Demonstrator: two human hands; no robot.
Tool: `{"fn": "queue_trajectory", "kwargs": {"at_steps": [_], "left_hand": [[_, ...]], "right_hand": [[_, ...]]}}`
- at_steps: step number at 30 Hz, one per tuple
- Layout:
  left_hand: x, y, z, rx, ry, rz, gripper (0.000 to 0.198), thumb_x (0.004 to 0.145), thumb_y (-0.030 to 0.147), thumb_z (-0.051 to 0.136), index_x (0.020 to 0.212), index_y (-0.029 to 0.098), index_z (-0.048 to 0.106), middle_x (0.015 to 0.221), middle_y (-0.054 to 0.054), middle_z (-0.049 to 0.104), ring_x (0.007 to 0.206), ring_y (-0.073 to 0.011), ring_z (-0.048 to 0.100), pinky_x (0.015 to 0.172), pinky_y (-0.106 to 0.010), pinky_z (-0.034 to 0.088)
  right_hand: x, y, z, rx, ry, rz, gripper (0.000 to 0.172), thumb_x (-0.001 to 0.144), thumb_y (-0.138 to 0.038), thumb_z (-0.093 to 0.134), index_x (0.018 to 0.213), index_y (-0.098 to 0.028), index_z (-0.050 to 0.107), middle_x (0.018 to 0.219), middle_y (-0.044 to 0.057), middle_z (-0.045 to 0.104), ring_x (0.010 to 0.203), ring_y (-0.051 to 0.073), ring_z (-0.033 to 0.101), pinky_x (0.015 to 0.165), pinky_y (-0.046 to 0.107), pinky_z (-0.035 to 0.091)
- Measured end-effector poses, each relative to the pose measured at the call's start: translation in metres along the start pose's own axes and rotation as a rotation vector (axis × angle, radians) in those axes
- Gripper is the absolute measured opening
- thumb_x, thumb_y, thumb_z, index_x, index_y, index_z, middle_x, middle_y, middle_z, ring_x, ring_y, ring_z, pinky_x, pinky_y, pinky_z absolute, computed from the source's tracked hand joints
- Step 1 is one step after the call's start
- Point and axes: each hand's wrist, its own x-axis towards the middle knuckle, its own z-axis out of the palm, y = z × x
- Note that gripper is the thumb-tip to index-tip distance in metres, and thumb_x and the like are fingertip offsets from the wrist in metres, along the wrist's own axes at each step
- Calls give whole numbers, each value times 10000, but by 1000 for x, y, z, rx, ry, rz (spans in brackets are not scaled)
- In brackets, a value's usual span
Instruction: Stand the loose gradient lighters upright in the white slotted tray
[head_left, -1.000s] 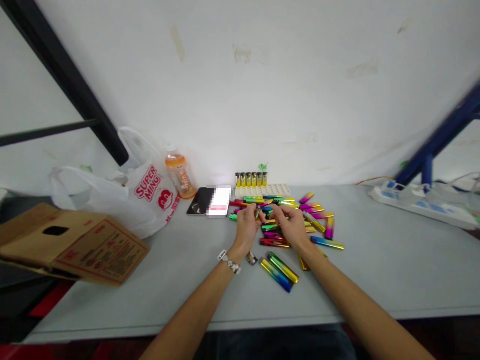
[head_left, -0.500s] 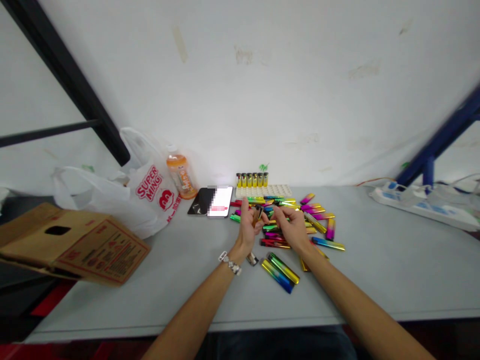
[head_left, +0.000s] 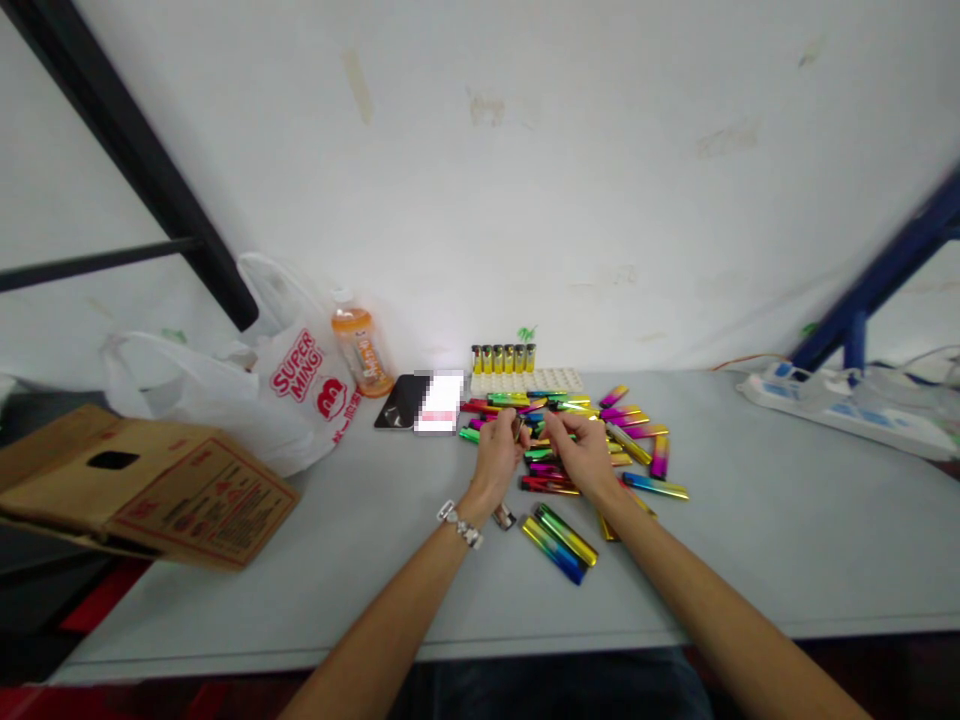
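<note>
My left hand (head_left: 496, 455) is closed around a small lighter (head_left: 517, 428) held just above the grey table (head_left: 375, 560). My right hand (head_left: 583, 450) is pinched close beside it, its fingertips near the same lighter; what they grip is too small to name. Under and around both hands lies a pile of several shiny multicoloured lighter sleeves (head_left: 645, 440). Two more sleeves (head_left: 559, 540) lie nearer to me, beside a short dark piece (head_left: 503, 517). Behind the pile stands a white tray (head_left: 555, 380) with a row of yellow lighters (head_left: 502, 358) upright in it.
A phone (head_left: 421, 402) lies left of the tray. Further left stand an orange drink bottle (head_left: 360, 345), a white plastic bag (head_left: 292, 385) and a tilted cardboard box (head_left: 142, 490). A white power strip (head_left: 840, 405) lies at the far right. A white wall rises behind the table.
My left hand's fingers were spread a little with the lighter upright half a second ago; now they have closed over it and the hand has dropped slightly. My right hand barely moved.
</note>
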Motion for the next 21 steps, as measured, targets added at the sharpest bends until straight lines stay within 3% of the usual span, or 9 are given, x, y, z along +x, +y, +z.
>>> {"fn": "queue_trajectory", "kwargs": {"at_steps": [4, 7, 9, 13, 17, 19, 21], "left_hand": [[1, -3, -2, -57, -63, -35, 590, 862, 623, 410, 505, 162, 501, 406, 71, 238, 351, -44, 187, 401, -220, 128], [3, -5, -5, -134, -157, -31, 768, 815, 822, 251, 551, 158, 533, 414, 64, 243, 359, -52, 181, 397, -230, 106], [3, -6, -5, -158, -187, 3, 823, 775, 885, 183, 556, 163, 515, 419, 52, 273, 369, -58, 201, 396, -236, 112], [2, -7, -2, -163, -179, 16, 790, 766, 901, 182, 541, 187, 437, 422, 41, 306, 399, -72, 243, 401, -238, 168], [-2, -10, 1, -109, -196, 42, 794, 787, 885, 171, 577, 184, 480, 463, 16, 384, 443, -97, 350, 417, -238, 248], [-2, -12, 0, -48, -188, 100, 796, 823, 851, 163, 664, 178, 558, 563, -19, 501, 530, -132, 466, 440, -244, 308], [-1, -13, -2, 50, -108, 199, 752, 882, 782, 184, 837, 184, 637, 764, -58, 626, 707, -175, 575, 526, -264, 410]], "right_hand": [[-1, -1, 0, 13, -21, -14, 429, 924, -465, 501, 623, -173, 591, 532, -26, 476, 530, 121, 439, 542, 261, 344], [-1, -4, 1, 74, -9, -50, 301, 908, -449, 549, 862, -173, 659, 682, -5, 586, 616, 135, 513, 584, 258, 402], [-1, -5, 2, 110, -24, -51, 305, 882, -444, 599, 1030, -182, 647, 741, -1, 606, 628, 137, 527, 580, 257, 413], [1, -6, 5, 146, -80, -74, 279, 834, -430, 680, 985, -198, 646, 729, -13, 569, 590, 122, 491, 541, 252, 388], [4, -7, 2, 199, -111, -63, 240, 813, -412, 713, 904, -201, 644, 752, -4, 590, 585, 118, 508, 541, 259, 412], [7, -8, -3, 255, -154, -3, 263, 808, -431, 716, 911, -201, 641, 744, 0, 620, 577, 125, 542, 544, 267, 442], [15, -8, -10, 308, -166, 44, 297, 794, -449, 727, 930, -200, 639, 737, 3, 650, 593, 138, 587, 566, 277, 477]]}}
